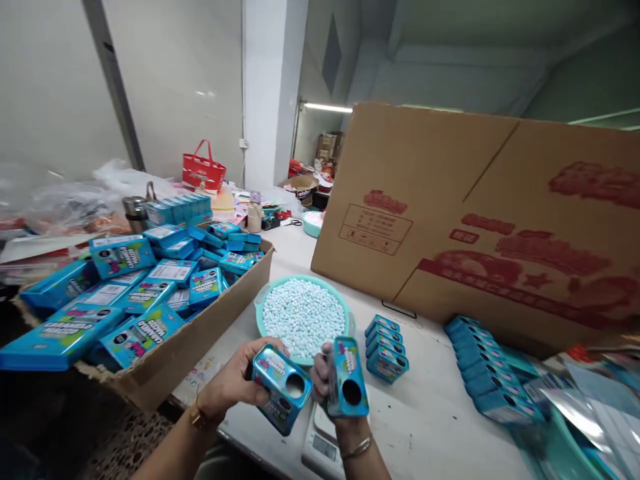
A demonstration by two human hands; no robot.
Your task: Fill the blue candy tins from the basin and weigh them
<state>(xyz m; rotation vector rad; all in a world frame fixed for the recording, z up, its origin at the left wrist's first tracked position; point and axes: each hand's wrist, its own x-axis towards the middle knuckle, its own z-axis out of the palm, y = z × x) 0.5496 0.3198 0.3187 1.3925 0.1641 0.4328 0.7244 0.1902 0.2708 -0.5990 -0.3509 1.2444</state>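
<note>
From the head camera, the left hand (pixel 235 383) is clamped on a small blue box (pixel 281 388) at the near edge of the white table (pixel 430 427). This box is bright blue with colourful print on its side and a round hole in the end turned toward the camera. The right hand (pixel 323 377) grips a second blue box (pixel 348 377) just beside it, held upright, with the same print and a dark round hole low on its face. Both boxes hang above a white scale (pixel 323 447). Behind them sits a teal basin (pixel 302 317) of pale pellets; a short stack of blue boxes (pixel 386 349) stands nearby.
</note>
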